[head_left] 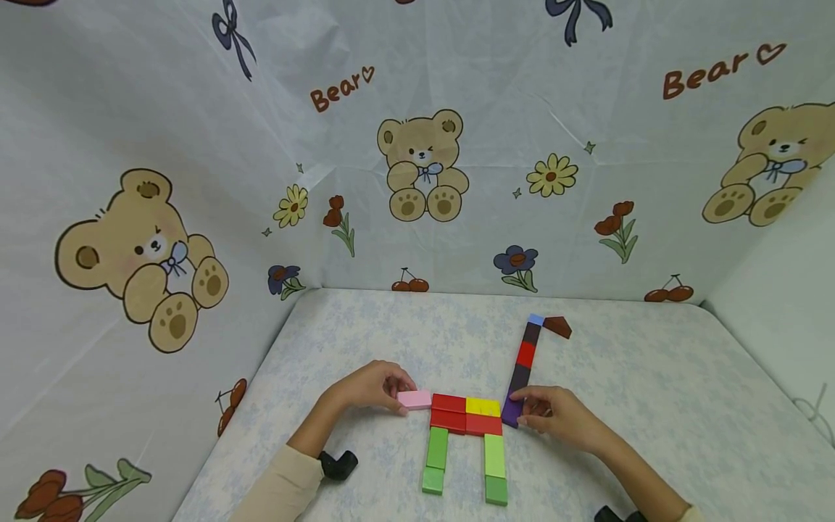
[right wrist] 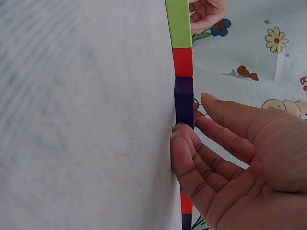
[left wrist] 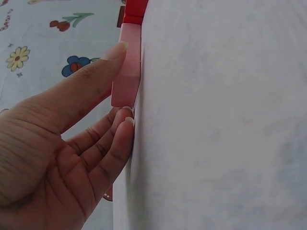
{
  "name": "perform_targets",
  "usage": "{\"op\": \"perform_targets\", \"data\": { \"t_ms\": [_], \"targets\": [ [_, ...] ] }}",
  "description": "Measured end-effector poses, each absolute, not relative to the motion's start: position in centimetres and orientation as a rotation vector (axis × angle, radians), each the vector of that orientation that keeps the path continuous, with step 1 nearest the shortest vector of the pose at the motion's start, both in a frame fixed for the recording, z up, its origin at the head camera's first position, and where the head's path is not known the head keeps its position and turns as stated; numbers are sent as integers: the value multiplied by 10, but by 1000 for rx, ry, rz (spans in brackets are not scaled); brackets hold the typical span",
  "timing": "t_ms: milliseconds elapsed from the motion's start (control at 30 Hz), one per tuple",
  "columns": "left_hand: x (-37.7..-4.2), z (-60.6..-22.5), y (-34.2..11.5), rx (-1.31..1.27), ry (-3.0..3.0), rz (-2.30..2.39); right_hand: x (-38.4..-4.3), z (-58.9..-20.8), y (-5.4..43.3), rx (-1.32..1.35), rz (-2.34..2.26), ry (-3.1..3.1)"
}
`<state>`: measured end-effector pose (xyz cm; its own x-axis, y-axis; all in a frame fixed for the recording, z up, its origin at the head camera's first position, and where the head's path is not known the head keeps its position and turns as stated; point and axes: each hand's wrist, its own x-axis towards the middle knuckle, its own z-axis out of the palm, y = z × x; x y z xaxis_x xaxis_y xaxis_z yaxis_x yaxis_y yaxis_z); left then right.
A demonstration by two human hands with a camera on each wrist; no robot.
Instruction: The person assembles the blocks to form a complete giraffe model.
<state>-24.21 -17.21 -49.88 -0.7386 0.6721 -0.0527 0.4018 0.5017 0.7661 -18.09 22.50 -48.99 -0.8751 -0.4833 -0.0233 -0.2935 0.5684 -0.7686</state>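
Note:
My left hand [head_left: 375, 386] pinches a pink block [head_left: 414, 400] by its outer end. In the left wrist view the thumb lies along the pink block [left wrist: 128, 72] and the fingertips are at its near end. The block's other end meets the red blocks [head_left: 448, 420]. At the right, my right hand [head_left: 554, 415] touches a purple block [head_left: 512, 410] with its fingertips. In the right wrist view the thumb stands slightly apart from the purple block [right wrist: 184, 101]. That block sits against the right red block [head_left: 484, 425], under a yellow block [head_left: 483, 407] in the picture.
Green blocks [head_left: 437, 449] form two legs below the red row. A slanting line of black blocks [head_left: 520, 377] and a red block [head_left: 525, 354] runs up to a small blue block [head_left: 536, 319] and a brown piece [head_left: 557, 327]. A bear-print sheet [head_left: 483, 80] hangs behind the table [head_left: 365, 326].

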Motion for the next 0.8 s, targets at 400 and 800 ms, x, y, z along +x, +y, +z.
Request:
{"op": "perform_targets", "data": {
  "t_ms": [400,800],
  "targets": [
    [-248,-493,-185,836,2502,1124,-181,-489,224,-615,-1167,2550],
    [-273,-459,-217,718,2941,1109,-188,-451,241,-554,-1078,2750]
  ]
}}
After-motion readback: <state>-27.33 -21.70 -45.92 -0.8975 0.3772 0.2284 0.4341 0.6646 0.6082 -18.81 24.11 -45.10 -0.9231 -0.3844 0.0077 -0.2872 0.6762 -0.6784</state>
